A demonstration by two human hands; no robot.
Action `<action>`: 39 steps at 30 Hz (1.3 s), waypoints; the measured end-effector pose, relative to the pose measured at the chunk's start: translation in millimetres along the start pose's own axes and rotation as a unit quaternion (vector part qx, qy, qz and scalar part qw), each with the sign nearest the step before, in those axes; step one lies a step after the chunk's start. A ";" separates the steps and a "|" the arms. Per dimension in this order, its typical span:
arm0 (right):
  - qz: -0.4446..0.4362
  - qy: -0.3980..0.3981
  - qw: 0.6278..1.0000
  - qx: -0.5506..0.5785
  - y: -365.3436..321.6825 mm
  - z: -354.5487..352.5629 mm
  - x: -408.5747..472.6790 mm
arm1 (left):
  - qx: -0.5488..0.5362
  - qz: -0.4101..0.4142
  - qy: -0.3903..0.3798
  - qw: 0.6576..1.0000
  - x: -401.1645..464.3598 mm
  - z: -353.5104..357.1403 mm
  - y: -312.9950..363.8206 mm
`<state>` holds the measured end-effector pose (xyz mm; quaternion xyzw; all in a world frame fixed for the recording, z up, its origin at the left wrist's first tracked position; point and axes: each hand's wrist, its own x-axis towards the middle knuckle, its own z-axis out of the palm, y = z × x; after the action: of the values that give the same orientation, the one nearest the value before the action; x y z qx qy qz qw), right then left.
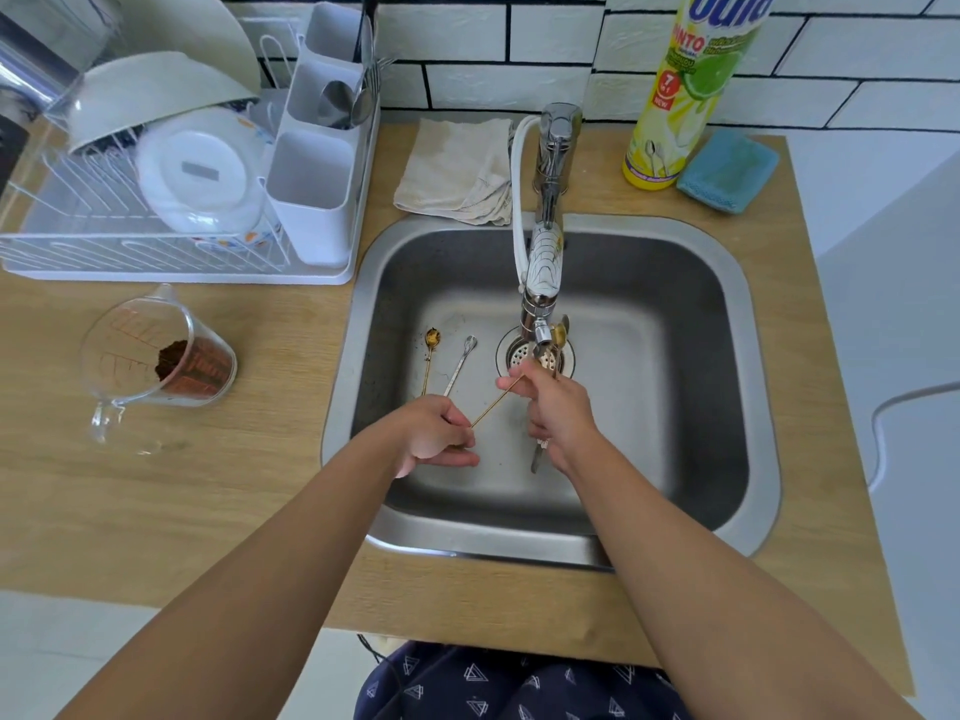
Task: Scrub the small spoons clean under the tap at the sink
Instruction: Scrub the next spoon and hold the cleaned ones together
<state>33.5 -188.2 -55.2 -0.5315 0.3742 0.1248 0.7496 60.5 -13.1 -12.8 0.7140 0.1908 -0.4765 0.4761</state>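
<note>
Over the steel sink (737,324), my left hand (436,433) pinches the handle end of a thin gold spoon (493,405). Its bowl end runs up to my right hand (556,407), whose fingers curl around it below the tap spout (540,330). The bowl itself is hidden by those fingers. A soiled gold spoon (430,356) and a silver spoon (461,363) lie side by side on the sink floor at the left. Another silver spoon handle (537,459) shows under my right wrist. One more spoon tip (563,324) peeks out behind the spout, near the drain (517,356).
A white dish rack (156,252) with bowls and a cutlery caddy stands at the back left. A glass measuring cup (156,366) holding brown powder sits left of the sink. A folded cloth (457,168), a dish soap bottle (685,90) and a blue sponge (727,171) line the back.
</note>
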 end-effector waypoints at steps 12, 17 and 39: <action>-0.052 0.037 0.997 -0.045 -10.0 -2.9 -1.1 | 0.121 0.018 0.026 0.992 -10.5 7.5 8.6; -0.009 -0.068 0.994 0.082 -6.6 -11.0 -2.6 | 0.009 0.003 -0.003 1.000 -13.7 6.6 7.8; -0.081 0.151 0.984 0.039 -39.3 -70.7 -9.0 | -0.151 0.192 0.078 0.967 30.8 73.8 46.0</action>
<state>20.0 -265.1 -32.3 -0.5435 0.4428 -0.0326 0.7123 71.6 -104.1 -23.2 0.6922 0.1565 -0.2845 0.6445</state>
